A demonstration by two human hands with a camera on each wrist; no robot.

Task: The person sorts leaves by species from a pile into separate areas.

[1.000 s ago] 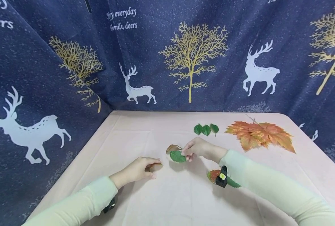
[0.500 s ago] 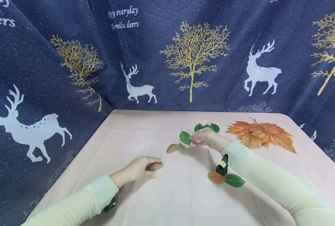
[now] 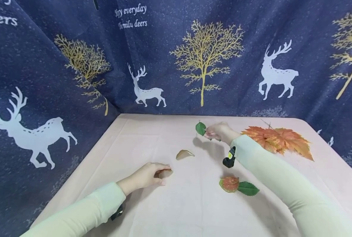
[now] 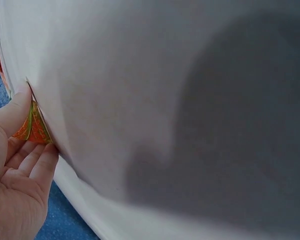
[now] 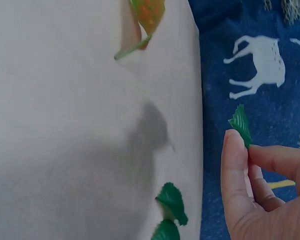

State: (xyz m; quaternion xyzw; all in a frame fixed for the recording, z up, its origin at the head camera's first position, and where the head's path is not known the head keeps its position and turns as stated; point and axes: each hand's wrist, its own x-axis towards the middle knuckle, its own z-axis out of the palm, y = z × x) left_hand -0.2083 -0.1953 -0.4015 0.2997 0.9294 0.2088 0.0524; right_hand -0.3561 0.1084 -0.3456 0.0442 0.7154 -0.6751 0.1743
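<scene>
My right hand (image 3: 220, 130) pinches a small green leaf (image 3: 200, 128) between thumb and fingertips, held above the far part of the table. The right wrist view shows that green leaf (image 5: 241, 125) upright in the pinch, while two more green leaves (image 5: 171, 204) lie on the cloth below; in the head view the hand mostly hides them. Nearer and to the left, my left hand (image 3: 146, 175) holds an orange-and-green leaf (image 4: 37, 125) between thumb and fingertips, low at the cloth. A curled brownish leaf (image 3: 183, 154) lies between the hands.
A red-and-green leaf (image 3: 229, 184) and a green leaf (image 3: 248, 188) lie end to end at the middle right. Large orange maple leaves (image 3: 282, 141) spread at the back right of the pale tablecloth (image 3: 170, 210). Behind hangs a dark blue curtain (image 3: 176, 89) with deer and trees.
My right hand has carried the green leaf from beside the curled brownish leaf away toward the row of green leaves, now mostly covering them. My left hand stays in place.
</scene>
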